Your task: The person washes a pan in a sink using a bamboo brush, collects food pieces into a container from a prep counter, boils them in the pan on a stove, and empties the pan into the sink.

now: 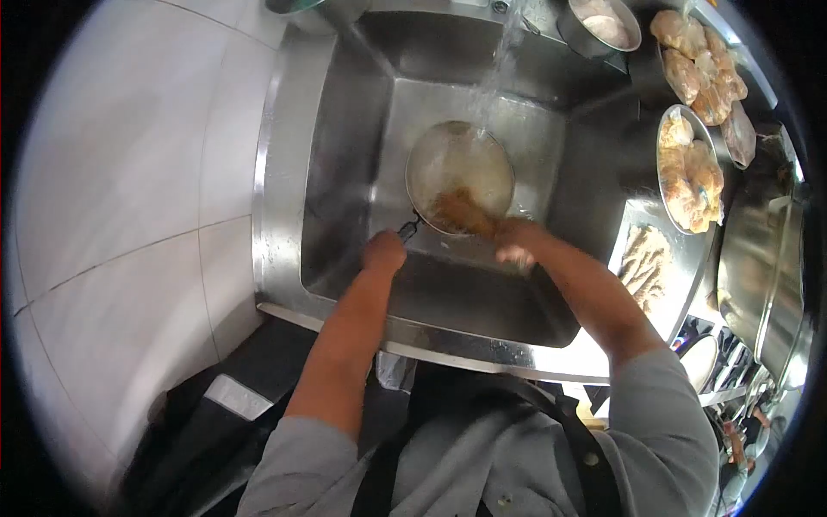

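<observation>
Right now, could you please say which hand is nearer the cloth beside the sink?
Right: the right hand is over the sink, left of the cloth; the left hand, farther left, holds the pan handle.

In a steel sink (pixel 289 172), the person's left hand (pixel 384 252) grips the dark handle (pixel 408 229) of a round pan (pixel 444 162) while the right hand (pixel 519 240), slightly blurred, holds a brown brush (pixel 461 211) against its inside, water (pixel 505 62) streaming down at the far rim and a crumpled cloth (pixel 644 264) lying on the right.
</observation>
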Demonstrator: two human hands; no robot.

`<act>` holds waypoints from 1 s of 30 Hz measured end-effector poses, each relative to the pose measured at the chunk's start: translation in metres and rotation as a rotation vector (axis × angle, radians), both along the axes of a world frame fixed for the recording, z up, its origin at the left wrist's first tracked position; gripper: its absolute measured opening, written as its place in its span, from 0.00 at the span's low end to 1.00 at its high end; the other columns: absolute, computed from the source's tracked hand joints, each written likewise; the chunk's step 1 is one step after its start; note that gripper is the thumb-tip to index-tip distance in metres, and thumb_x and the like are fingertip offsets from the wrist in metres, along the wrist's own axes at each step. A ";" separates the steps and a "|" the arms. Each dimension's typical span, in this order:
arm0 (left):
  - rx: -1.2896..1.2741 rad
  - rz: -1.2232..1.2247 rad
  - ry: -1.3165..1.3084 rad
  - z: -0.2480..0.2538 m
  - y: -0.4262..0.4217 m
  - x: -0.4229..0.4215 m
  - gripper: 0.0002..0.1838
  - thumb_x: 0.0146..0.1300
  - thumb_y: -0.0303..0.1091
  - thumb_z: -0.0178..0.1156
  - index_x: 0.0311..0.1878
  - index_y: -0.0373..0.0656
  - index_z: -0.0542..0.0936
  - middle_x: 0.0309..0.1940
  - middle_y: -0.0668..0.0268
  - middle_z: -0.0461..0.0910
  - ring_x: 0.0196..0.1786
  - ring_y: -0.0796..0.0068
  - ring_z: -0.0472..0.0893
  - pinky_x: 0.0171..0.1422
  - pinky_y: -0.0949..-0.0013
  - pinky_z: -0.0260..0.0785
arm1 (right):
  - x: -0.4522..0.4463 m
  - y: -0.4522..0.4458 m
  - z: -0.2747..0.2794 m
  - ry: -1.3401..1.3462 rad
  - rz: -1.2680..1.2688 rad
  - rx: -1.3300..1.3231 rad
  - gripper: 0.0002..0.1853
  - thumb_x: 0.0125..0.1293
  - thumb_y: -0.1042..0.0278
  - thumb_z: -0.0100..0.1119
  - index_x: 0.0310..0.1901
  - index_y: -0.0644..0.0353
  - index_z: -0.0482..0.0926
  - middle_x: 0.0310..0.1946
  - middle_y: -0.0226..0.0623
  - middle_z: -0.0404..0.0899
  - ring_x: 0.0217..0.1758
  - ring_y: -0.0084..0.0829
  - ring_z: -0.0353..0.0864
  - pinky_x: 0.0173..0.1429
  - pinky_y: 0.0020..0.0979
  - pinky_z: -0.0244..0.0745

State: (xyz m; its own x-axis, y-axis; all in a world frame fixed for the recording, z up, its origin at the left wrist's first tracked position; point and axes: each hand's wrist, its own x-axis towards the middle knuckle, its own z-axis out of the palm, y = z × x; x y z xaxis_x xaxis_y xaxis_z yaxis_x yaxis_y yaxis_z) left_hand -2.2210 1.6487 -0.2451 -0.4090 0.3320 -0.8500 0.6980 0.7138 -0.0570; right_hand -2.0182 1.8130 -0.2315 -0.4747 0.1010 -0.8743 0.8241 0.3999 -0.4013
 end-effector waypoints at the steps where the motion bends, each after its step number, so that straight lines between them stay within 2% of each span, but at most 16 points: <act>1: 0.011 -0.001 0.003 -0.001 0.001 0.000 0.16 0.62 0.32 0.51 0.51 0.38 0.77 0.51 0.53 0.77 0.55 0.54 0.77 0.55 0.56 0.71 | -0.003 0.004 0.011 -0.071 -0.057 0.013 0.33 0.56 0.69 0.59 0.65 0.57 0.62 0.43 0.52 0.78 0.34 0.37 0.81 0.33 0.34 0.79; 2: 0.026 0.004 0.013 -0.002 0.000 0.001 0.15 0.62 0.31 0.51 0.48 0.36 0.78 0.50 0.51 0.78 0.53 0.53 0.78 0.53 0.55 0.71 | -0.006 0.009 0.023 -0.140 -0.114 0.028 0.33 0.56 0.67 0.60 0.66 0.55 0.63 0.44 0.52 0.78 0.38 0.36 0.82 0.35 0.33 0.80; 4: 0.036 0.011 0.026 -0.002 0.002 0.000 0.14 0.61 0.31 0.52 0.46 0.34 0.78 0.48 0.49 0.78 0.52 0.51 0.78 0.52 0.55 0.71 | -0.030 0.005 0.035 -0.278 0.178 -0.044 0.37 0.58 0.69 0.57 0.70 0.51 0.55 0.44 0.50 0.78 0.36 0.36 0.82 0.35 0.35 0.81; 5: 0.003 0.012 0.044 -0.001 0.002 0.001 0.14 0.61 0.30 0.51 0.46 0.35 0.78 0.48 0.50 0.78 0.52 0.52 0.79 0.52 0.55 0.71 | -0.018 -0.006 0.064 -0.100 0.009 -0.165 0.45 0.57 0.74 0.56 0.72 0.55 0.41 0.49 0.54 0.76 0.39 0.40 0.83 0.34 0.37 0.80; 8: 0.010 0.041 0.048 -0.012 -0.010 -0.001 0.14 0.61 0.30 0.51 0.47 0.35 0.78 0.47 0.50 0.79 0.51 0.54 0.79 0.53 0.56 0.70 | -0.014 0.001 0.027 -0.135 0.147 0.073 0.45 0.56 0.73 0.57 0.72 0.57 0.42 0.49 0.52 0.77 0.42 0.42 0.82 0.39 0.39 0.80; 10: 0.069 0.064 0.040 -0.006 0.004 0.000 0.14 0.61 0.31 0.51 0.47 0.35 0.78 0.47 0.50 0.79 0.51 0.55 0.79 0.53 0.56 0.70 | -0.021 0.009 0.028 -0.112 0.125 0.297 0.40 0.60 0.70 0.55 0.72 0.49 0.47 0.45 0.52 0.77 0.34 0.40 0.83 0.33 0.37 0.81; 13: 0.041 0.031 0.045 -0.010 -0.004 0.001 0.13 0.62 0.32 0.52 0.47 0.38 0.80 0.47 0.52 0.79 0.52 0.54 0.79 0.56 0.57 0.70 | -0.012 -0.012 0.034 -0.071 0.139 -0.011 0.33 0.59 0.73 0.58 0.67 0.55 0.61 0.47 0.49 0.78 0.40 0.40 0.82 0.40 0.36 0.80; 16: 0.093 0.098 0.000 -0.002 -0.004 -0.003 0.14 0.62 0.32 0.51 0.46 0.37 0.80 0.49 0.51 0.78 0.52 0.51 0.78 0.54 0.55 0.71 | -0.001 0.007 -0.006 -0.074 0.220 0.169 0.36 0.55 0.72 0.62 0.67 0.56 0.60 0.49 0.49 0.77 0.45 0.39 0.80 0.43 0.38 0.80; 17: 0.050 0.032 0.053 -0.034 -0.013 -0.006 0.13 0.62 0.31 0.51 0.45 0.38 0.81 0.48 0.53 0.79 0.51 0.52 0.79 0.51 0.55 0.72 | -0.008 0.015 -0.022 -0.113 0.146 0.216 0.37 0.54 0.71 0.63 0.67 0.56 0.60 0.50 0.49 0.76 0.47 0.39 0.80 0.44 0.38 0.79; 18: 0.047 0.006 0.045 -0.031 -0.011 -0.006 0.13 0.62 0.32 0.51 0.45 0.38 0.81 0.47 0.54 0.79 0.51 0.53 0.79 0.51 0.55 0.73 | -0.015 0.017 -0.022 -0.158 0.046 0.198 0.39 0.53 0.71 0.64 0.67 0.57 0.59 0.51 0.49 0.76 0.49 0.39 0.79 0.45 0.39 0.79; 21: 0.050 0.094 0.031 0.001 -0.002 -0.002 0.13 0.62 0.32 0.52 0.45 0.39 0.81 0.46 0.57 0.80 0.52 0.55 0.79 0.51 0.57 0.73 | -0.019 -0.008 0.031 -0.208 0.145 0.014 0.43 0.49 0.71 0.67 0.68 0.56 0.57 0.54 0.49 0.74 0.52 0.39 0.78 0.47 0.40 0.79; 23: 0.134 0.110 0.094 -0.023 -0.011 -0.004 0.11 0.57 0.30 0.55 0.39 0.36 0.82 0.38 0.53 0.81 0.43 0.55 0.82 0.46 0.57 0.74 | 0.018 -0.011 0.044 0.102 0.331 0.160 0.43 0.49 0.72 0.66 0.68 0.53 0.56 0.55 0.50 0.73 0.51 0.42 0.78 0.46 0.42 0.79; 25: 0.147 0.137 0.115 -0.028 -0.015 0.000 0.11 0.57 0.30 0.56 0.39 0.36 0.82 0.39 0.53 0.81 0.44 0.54 0.82 0.46 0.57 0.74 | 0.020 0.016 0.000 -0.219 0.305 0.211 0.44 0.47 0.74 0.65 0.68 0.48 0.56 0.54 0.50 0.73 0.51 0.44 0.78 0.46 0.42 0.78; 26: 0.179 0.143 0.133 -0.028 -0.014 -0.002 0.11 0.56 0.30 0.56 0.39 0.37 0.82 0.40 0.53 0.81 0.44 0.54 0.82 0.46 0.56 0.74 | 0.020 0.028 -0.031 -0.207 0.317 0.216 0.44 0.47 0.74 0.65 0.68 0.48 0.56 0.54 0.50 0.73 0.51 0.44 0.78 0.46 0.42 0.78; 29: 0.171 0.133 0.098 -0.021 -0.012 0.001 0.11 0.55 0.31 0.57 0.39 0.38 0.82 0.42 0.53 0.81 0.46 0.53 0.81 0.48 0.57 0.74 | 0.010 0.024 -0.053 0.074 0.010 0.278 0.50 0.49 0.75 0.61 0.72 0.39 0.46 0.54 0.49 0.74 0.46 0.43 0.80 0.45 0.36 0.78; 30: 0.170 0.132 0.083 -0.019 -0.012 0.005 0.11 0.55 0.31 0.57 0.39 0.38 0.82 0.42 0.53 0.81 0.46 0.53 0.81 0.48 0.57 0.74 | -0.013 0.002 0.010 -0.029 -0.037 0.125 0.49 0.49 0.76 0.60 0.72 0.40 0.47 0.50 0.49 0.76 0.43 0.44 0.81 0.42 0.36 0.78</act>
